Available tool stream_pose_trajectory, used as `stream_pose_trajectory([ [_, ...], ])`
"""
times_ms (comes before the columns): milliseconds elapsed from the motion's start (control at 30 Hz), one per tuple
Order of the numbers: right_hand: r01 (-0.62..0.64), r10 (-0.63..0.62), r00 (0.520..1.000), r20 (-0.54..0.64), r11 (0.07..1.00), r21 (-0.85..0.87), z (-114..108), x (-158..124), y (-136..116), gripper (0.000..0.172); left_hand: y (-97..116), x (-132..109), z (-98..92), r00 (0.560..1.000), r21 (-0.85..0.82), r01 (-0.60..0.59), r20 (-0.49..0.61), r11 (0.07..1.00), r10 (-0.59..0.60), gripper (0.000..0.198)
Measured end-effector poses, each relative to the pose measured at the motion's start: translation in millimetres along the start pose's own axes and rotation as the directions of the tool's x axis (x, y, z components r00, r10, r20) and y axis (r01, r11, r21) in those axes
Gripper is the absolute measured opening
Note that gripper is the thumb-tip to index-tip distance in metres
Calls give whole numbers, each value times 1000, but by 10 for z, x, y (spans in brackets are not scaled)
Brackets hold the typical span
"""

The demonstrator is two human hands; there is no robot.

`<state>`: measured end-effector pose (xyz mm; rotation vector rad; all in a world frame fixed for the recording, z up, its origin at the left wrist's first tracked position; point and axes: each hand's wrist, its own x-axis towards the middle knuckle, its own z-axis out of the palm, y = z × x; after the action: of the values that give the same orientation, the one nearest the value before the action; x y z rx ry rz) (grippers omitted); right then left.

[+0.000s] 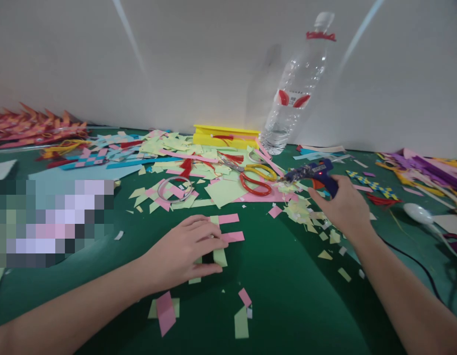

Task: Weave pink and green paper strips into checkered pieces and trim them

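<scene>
The pink strips (234, 236) lie at frame centre under my left grip (197, 244), the nearer of the two. Their long axes run across the frame, ends projecting right; a pale green strip (219, 257) crosses them near-perpendicular. From the nozzle of the glue gun (308, 172), the strips lie toward the lower left, with bare counter (265, 251) beside them.

State of left grip: fingers bent over the strips, index finger and thumb holding the green strip at its lower part. State of right grip (345, 207): wrapped around the gun's handle, right of centre; the nozzle points left.

Materials: strips are flat, matte, straight-edged paper. The gun has a smooth dark blue plastic handle, a mottled barrel and a red light. Scissors (256, 182) with one red and one yellow loop lie just beside the nozzle. The upright bottle (298, 88) is clear, ribbed plastic.
</scene>
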<state>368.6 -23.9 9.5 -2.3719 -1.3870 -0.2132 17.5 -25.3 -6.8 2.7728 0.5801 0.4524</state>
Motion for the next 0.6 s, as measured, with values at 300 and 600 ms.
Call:
stream_pose_trajectory([
  [300,14,-14,1000,-3,1000,13,-16,-8,-12,62,-30,-18,32,999,-82,36,5,996,-36,28],
  [600,37,-36,999,-21,999,34,19,-10,7,62,5,9,16,998,-113,55,9,992,-54,21],
])
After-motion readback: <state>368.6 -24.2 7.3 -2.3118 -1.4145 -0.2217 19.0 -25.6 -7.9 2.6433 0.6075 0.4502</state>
